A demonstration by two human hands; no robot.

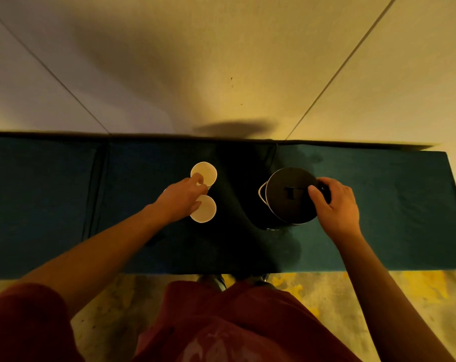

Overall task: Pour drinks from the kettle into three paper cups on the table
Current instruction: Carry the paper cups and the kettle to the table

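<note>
**Paper cups being handled, kettle gripped, no pour yet**

Teal cloth covers the desk [378,205]. Kettle [289,197] sits upright right of centre, lid on, spout facing left toward the cups. Right hand [336,202] curls round its handle on the right side, thumb on the lid edge. Left hand [182,199] is at the cups: fingers pinch the rim of the far cup [204,173], and the hand lies over the edge of the near cup [204,209].

Risks, as I judge them:
- Only two cups clearly visible. A third may be hidden under the left hand; can't tell. Start pouring before all three are set out and one gets missed.
- Cups are light and close together; a nudge from the left hand or the spout could tip one.
- Lighting is dim, so fill level will be hard to read; overfill likely.

Contents: both visible cups look empty. Kettle contents hidden by lid.
</note>
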